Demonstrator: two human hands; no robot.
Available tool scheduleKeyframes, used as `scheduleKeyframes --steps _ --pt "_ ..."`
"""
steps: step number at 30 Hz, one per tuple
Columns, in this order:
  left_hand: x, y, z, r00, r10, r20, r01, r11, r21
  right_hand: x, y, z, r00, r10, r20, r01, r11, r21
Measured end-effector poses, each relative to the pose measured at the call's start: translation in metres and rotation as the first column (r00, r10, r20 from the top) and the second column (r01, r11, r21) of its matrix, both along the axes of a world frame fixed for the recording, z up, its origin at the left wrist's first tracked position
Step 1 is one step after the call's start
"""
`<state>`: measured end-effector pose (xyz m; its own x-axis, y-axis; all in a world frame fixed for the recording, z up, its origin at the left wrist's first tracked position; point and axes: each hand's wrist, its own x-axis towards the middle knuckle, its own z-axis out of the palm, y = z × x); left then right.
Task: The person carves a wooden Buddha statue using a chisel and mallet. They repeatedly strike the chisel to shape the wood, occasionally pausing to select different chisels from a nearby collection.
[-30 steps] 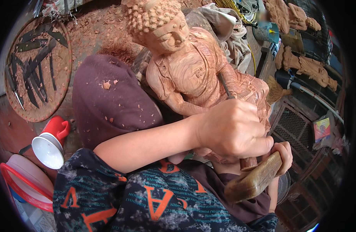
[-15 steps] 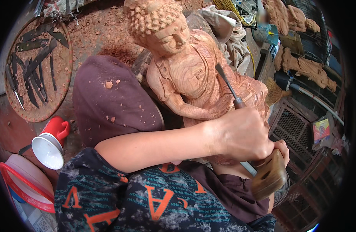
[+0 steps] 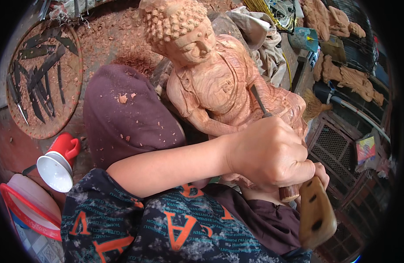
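A carved wooden statue (image 3: 215, 85) of a seated figure with curled hair leans in front of me, its head toward the top. My left hand (image 3: 272, 151) is a fist round a chisel (image 3: 259, 101). The dark blade points up over the statue's robe near its arm; I cannot tell whether the edge touches wood. Below the fist, the butt of the chisel's handle sticks out. My right hand (image 3: 322, 172), mostly hidden behind the left, grips a wooden mallet (image 3: 318, 215) with dark worn spots. The mallet's head hangs beside the chisel butt, apart from it.
At left, a round tray (image 3: 79, 83) holds several dark blades among shavings. A red mug (image 3: 66, 144), a white bowl-like piece (image 3: 55, 171) and a red-rimmed basin (image 3: 31, 212) are below it. Other carvings (image 3: 346, 79), a broom (image 3: 316, 105) and mesh crates (image 3: 335, 140) line the right.
My left hand has come down slightly with the chisel, whose butt now shows below the fist. The mallet has swung down and to the right, away from the left hand.
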<state>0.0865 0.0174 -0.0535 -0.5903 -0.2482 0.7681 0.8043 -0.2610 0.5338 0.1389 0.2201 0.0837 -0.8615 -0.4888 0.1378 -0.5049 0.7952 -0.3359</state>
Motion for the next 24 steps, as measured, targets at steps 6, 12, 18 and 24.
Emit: scheduleKeyframes --steps 6,12,18,24 --pt "-0.006 0.000 -0.002 1.000 -0.007 -0.028 0.006 0.999 -0.037 -0.003 -0.002 0.007 0.994 0.090 -0.066 -0.091 0.996 -0.014" --pt "-0.010 0.002 -0.005 1.000 -0.005 -0.022 0.003 0.996 -0.094 0.003 0.006 0.012 0.990 0.025 -0.136 0.005 0.977 0.211" --pt "-0.010 0.003 -0.008 1.000 0.005 -0.003 -0.005 0.993 -0.116 0.000 0.002 0.019 0.979 0.048 -0.197 0.026 0.934 0.356" --pt "-0.008 0.002 -0.007 0.998 -0.057 0.011 0.058 0.993 -0.099 0.000 0.010 0.016 0.987 0.052 -0.154 0.008 0.932 0.361"
